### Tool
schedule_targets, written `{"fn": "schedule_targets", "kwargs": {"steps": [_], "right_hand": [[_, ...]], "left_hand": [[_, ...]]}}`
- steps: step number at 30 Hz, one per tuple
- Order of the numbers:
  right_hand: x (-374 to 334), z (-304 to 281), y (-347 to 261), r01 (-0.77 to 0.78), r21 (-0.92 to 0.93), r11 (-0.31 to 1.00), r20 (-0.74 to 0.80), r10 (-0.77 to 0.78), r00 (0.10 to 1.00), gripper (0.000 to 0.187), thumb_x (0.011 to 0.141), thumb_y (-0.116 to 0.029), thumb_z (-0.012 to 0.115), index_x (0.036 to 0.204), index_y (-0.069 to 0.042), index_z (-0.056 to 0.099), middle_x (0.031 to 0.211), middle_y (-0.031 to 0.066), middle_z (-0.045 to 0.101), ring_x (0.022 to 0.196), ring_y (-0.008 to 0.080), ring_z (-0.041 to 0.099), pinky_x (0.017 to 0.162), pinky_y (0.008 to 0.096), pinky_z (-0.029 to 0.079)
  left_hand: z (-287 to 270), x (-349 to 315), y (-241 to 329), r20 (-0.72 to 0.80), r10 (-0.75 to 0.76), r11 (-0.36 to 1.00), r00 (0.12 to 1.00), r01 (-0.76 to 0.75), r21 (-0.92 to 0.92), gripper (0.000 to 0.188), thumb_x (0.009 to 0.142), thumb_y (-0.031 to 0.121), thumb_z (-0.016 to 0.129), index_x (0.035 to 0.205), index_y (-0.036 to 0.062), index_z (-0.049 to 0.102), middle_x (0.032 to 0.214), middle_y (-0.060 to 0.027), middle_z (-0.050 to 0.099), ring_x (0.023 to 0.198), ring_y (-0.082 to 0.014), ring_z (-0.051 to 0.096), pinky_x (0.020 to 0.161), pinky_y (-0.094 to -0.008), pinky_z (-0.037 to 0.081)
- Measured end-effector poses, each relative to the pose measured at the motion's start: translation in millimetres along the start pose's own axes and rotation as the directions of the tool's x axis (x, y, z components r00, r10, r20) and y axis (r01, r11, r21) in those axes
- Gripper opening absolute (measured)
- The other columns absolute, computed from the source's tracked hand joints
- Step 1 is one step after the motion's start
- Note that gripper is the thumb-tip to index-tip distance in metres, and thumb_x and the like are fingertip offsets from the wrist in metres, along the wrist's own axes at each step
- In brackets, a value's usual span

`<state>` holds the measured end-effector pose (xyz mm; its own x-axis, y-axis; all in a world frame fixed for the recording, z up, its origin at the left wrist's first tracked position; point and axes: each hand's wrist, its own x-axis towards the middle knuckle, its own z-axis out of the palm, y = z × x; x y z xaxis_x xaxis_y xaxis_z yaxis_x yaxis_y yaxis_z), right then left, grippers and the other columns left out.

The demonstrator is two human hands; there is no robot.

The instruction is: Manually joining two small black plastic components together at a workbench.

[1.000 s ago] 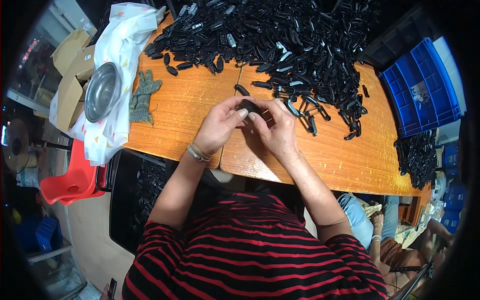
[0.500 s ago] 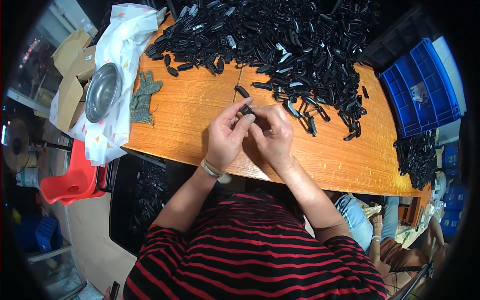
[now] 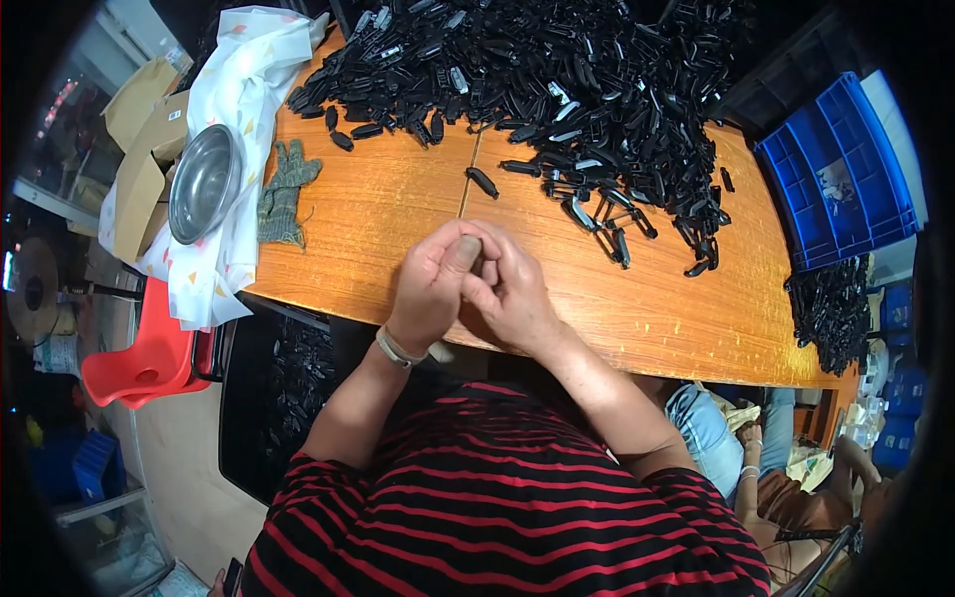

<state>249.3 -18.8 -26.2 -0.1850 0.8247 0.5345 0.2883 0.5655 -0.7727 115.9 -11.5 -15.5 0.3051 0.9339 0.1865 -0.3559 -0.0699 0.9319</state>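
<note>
Left hand (image 3: 426,291) and right hand (image 3: 515,303) together, fingers meeting; cannot tell whether anything is gripped between. Single black piece (image 3: 482,182) lies on wooden table (image 3: 368,214) just beyond hands. Farther out, heap of black pieces (image 3: 547,75); grey glove (image 3: 284,199) at left.

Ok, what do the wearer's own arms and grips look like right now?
Both the left grip and right grip are ungloved human hands. The left wrist wears a pale, narrow band; no band shows on the right. Short black sleeves with red stripes leave the forearms bare.
</note>
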Motion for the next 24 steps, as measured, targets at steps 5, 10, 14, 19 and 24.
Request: {"fn": "schedule_targets", "kwargs": {"steps": [5,10,14,19,24], "right_hand": [[8.6,15.9,-20.1,-0.198,0.130,0.972,0.443,0.122,0.888,0.052,0.079,-0.017,0.076,0.125,-0.005,0.056,0.092,0.0109,0.063,0.072,0.0250,0.062,0.065,0.0359,0.050],[13.9,-5.2,25.1,0.034,-0.089,0.995,0.375,0.002,0.927,0.026,0.080,-0.014,0.074,0.103,-0.004,0.068,0.086,0.0130,0.063,0.077,0.0277,0.065,0.067,0.0380,0.052],[57.3,-37.5,42.8,0.125,-0.515,0.848,0.289,0.034,0.957,0.020,0.079,-0.006,0.069,0.099,-0.008,0.070,0.086,0.0104,0.063,0.078,0.0295,0.065,0.070,0.0387,0.054],[87.4,-46.8,73.3,0.368,-0.612,0.700,0.451,-0.073,0.889,0.028,0.077,-0.004,0.066,0.105,-0.009,0.068,0.097,0.0098,0.060,0.092,0.0286,0.063,0.076,0.0376,0.054],[100.0,-34.7,69.3,0.466,-0.584,0.664,0.589,-0.048,0.807,0.029,0.083,-0.013,0.061,0.112,-0.012,0.065,0.099,0.0089,0.058,0.093,0.0281,0.062,0.076,0.0379,0.053]], "left_hand": [[-49.1,-31.7,33.3,0.059,-0.097,0.880,0.994,0.058,0.471,0.029,0.101,0.018,0.043,0.089,-0.0007,0.062,0.081,-0.0034,0.062,0.073,-0.0107,0.056,0.068,-0.0255,0.046],[-110.5,-61.9,95.7,0.029,-0.448,0.418,0.894,0.181,0.890,0.027,0.088,0.013,0.064,0.114,0.0042,0.068,0.099,-0.0093,0.072,0.092,-0.0198,0.068,0.081,-0.0325,0.052],[-118.0,-21.4,79.4,-0.111,-0.129,0.500,0.985,0.161,0.851,0.026,0.087,0.011,0.065,0.113,0.0035,0.067,0.097,-0.0122,0.071,0.086,-0.0202,0.068,0.077,-0.0316,0.052],[-109.8,82.5,16.3,-0.006,0.119,0.225,0.993,-0.022,0.974,0.026,0.092,0.018,0.058,0.117,0.0121,0.065,0.099,-0.0134,0.070,0.092,-0.0324,0.066,0.080,-0.0401,0.051],[-105.1,139.8,-2.3,-0.084,0.086,0.118,0.993,0.073,0.990,0.022,0.092,0.024,0.058,0.109,0.0122,0.066,0.099,-0.0142,0.070,0.095,-0.0348,0.065,0.080,-0.0449,0.050]]}}
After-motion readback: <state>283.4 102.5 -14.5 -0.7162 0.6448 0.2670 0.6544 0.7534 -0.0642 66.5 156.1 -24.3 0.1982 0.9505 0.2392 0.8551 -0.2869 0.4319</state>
